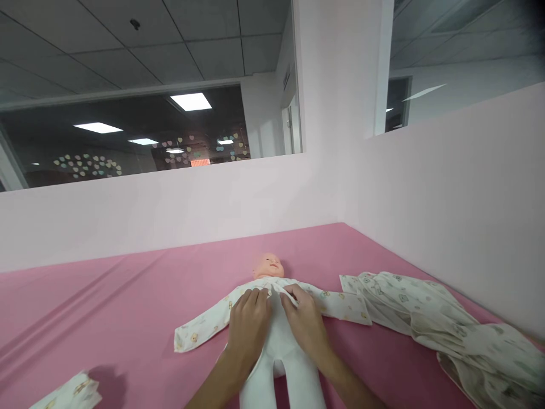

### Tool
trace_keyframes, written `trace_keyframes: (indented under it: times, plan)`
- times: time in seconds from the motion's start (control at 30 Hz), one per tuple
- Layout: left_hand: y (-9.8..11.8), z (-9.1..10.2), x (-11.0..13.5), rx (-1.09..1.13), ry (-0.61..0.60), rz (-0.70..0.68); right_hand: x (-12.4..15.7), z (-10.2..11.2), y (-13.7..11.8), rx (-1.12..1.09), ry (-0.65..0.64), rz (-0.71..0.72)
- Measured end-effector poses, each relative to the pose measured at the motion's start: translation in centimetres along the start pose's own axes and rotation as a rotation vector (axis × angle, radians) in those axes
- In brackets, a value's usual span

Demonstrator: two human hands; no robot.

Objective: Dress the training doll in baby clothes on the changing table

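doll's legs [298, 386] cut off below, folded cloth [68, 395] (lower left) cropped, crumpled garment [468, 341] too

The lights [191, 101] glowed white up high, but the room was dim. The doll [276, 335] looked soft and pale. The wall [468, 199] bent near the edge.

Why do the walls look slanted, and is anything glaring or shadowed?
Head view: the wide lens slants the pink wall and pillar; ceiling light panels glare white; a shadow lies beside the folded cloth; the top-right corner is dark; the doll looks sharp.
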State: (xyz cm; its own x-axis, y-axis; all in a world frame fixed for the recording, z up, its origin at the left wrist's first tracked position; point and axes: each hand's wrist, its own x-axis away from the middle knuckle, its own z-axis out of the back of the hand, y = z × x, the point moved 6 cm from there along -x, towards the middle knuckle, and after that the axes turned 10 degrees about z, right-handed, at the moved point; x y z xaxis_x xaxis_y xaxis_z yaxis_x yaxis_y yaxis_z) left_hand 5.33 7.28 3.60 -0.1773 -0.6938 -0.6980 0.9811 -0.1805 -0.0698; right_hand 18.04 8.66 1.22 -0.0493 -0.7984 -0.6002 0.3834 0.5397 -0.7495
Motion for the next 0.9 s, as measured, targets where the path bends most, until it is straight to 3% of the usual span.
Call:
trace_keyframes:
  times: [0.23,0.57,0.9]
  plan:
    - [0.4,-0.4,-0.1,-0.025,-0.109,-0.014,0.3,-0.5,-0.3,-0.05,-0.012,-0.028]
    - [0.7,-0.2,0.5,0.036,-0.004,-0.016,0.3,-0.8,-0.1,-0.102,-0.028,0.006]
    - [0.5,-0.5,0.7,0.16,-0.034,0.019,1.5,-1.1,-1.0,0.088,-0.061,0.136]
